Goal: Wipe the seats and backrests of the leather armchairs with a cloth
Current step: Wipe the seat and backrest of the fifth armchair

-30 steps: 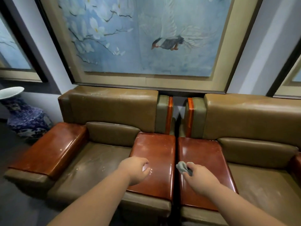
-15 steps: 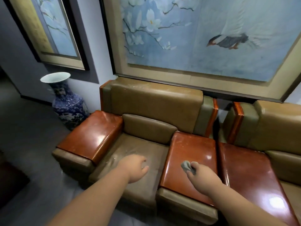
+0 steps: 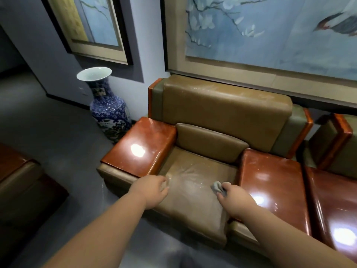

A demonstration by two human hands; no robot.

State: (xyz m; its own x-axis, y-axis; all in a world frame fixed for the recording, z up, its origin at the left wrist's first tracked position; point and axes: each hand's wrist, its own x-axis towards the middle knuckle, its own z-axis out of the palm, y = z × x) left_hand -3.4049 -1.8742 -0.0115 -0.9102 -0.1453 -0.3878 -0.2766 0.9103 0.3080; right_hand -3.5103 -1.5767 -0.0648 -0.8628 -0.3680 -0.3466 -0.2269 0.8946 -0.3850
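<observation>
A tan leather armchair stands in front of me, its dusty seat (image 3: 195,192) low in the middle and its backrest (image 3: 226,111) against the wall. My right hand (image 3: 234,199) grips a small grey cloth (image 3: 217,187) over the right side of the seat. My left hand (image 3: 153,189) hovers with loosely curled fingers over the seat's left front corner and holds nothing. A second armchair (image 3: 336,144) shows partly at the right edge.
Glossy red-brown wooden armrests (image 3: 141,146) flank the seat, with two more at the right (image 3: 270,184). A tall blue and white vase (image 3: 107,105) stands on the grey floor left of the chair. Framed paintings hang above. Dark furniture (image 3: 21,182) sits at far left.
The view has swung left, centring on the left armchair. Both hands moved left from over the wooden armrests; the right hand with the cloth is now over the leather seat.
</observation>
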